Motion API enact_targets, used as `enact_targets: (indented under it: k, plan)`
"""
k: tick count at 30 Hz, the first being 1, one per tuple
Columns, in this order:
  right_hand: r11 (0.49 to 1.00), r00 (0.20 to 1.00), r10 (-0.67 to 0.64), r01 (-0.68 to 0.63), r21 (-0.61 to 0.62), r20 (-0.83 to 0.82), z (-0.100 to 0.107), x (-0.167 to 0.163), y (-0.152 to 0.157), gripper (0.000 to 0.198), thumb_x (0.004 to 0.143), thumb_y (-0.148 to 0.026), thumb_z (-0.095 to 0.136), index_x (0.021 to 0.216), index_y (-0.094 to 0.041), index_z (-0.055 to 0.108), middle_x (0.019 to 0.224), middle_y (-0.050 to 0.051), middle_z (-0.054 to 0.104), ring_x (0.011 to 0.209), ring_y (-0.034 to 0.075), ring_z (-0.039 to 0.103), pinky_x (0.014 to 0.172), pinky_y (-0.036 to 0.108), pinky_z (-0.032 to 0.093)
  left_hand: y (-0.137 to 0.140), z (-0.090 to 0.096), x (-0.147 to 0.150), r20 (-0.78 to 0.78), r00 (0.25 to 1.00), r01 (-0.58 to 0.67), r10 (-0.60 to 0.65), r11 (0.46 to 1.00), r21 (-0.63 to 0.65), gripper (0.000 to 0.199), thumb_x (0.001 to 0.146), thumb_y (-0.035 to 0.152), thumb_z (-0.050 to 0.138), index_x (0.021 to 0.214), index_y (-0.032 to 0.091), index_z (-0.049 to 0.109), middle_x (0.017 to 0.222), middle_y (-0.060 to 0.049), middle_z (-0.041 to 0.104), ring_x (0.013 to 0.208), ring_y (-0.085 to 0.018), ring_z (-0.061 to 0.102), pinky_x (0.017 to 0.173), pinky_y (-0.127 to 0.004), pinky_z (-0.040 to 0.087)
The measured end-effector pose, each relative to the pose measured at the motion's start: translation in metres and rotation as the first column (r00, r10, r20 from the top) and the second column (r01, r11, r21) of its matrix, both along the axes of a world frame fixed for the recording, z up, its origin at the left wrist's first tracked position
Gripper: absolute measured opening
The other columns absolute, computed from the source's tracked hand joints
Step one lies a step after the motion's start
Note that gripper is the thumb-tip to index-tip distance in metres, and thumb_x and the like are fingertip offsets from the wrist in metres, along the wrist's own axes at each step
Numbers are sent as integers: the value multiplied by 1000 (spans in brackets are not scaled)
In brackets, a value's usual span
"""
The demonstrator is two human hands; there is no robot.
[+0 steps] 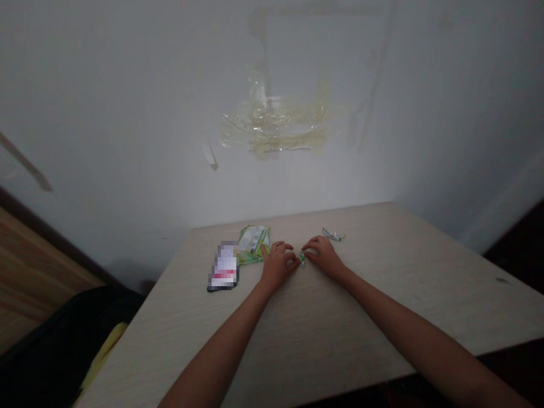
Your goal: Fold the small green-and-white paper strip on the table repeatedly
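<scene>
Between my two hands is a small folded green-and-white piece (301, 260), which looks like wrapper or printed paper. My left hand (278, 262) pinches its left side, with the other fingers loosely bent over the table. From the right, my right hand (325, 256) grips the same piece at its upper edge with the fingertips. Just beyond my right hand lies a twisted strip (334, 234) of similar green-and-white material. A flat green packet (254, 245) with a white printed panel rests beside my left hand, close to its fingers.
A phone (224, 267) with a blurred-out screen lies left of the packet. The pale wooden table (382, 272) meets a white wall (148, 113) carrying old clear tape (276, 124). A small dark scrap (503, 280) sits near the right edge. Dark and yellow cloth (102, 351) hangs at lower left.
</scene>
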State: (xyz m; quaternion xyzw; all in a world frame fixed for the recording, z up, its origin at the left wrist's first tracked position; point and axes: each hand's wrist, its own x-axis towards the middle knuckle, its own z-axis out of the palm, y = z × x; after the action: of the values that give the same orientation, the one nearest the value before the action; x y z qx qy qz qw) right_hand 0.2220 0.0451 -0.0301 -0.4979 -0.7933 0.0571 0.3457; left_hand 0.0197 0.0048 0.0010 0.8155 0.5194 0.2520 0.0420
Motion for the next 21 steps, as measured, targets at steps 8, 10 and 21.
enact_targets:
  k: [8, 10, 21]
  plan:
    - [1000, 1000, 16, -16, -20, 8, 1, -1, 1, 11, 83, -28, 70, 91, -26, 78, 96, 7, 65, 100, 23, 56, 96, 38, 39, -2, 2, 3, 22, 999, -29, 30, 999, -12, 10, 85, 38, 68, 85, 30, 75, 123, -2, 64, 128, -27, 45, 115, -69, 1]
    - [1000, 1000, 20, -20, -18, 9, 0, 0, 2, 12, 83, -28, 71, 92, -26, 78, 97, 7, 65, 101, 24, 56, 96, 39, 39, -2, 1, 3, 41, 999, -30, 30, 1000, -4, 10, 84, 39, 69, 88, 31, 75, 123, -2, 64, 128, -26, 46, 115, -70, 2]
    - [998, 994, 66, -65, 17, -91, -2, 6, 3, 10, 83, -27, 70, 89, -23, 78, 92, 7, 67, 95, 24, 60, 92, 41, 44, 1, -4, 1, -11, 999, -52, 52, 999, 11, 10, 83, 42, 70, 87, 35, 76, 130, 1, 63, 132, -31, 43, 109, -77, 7]
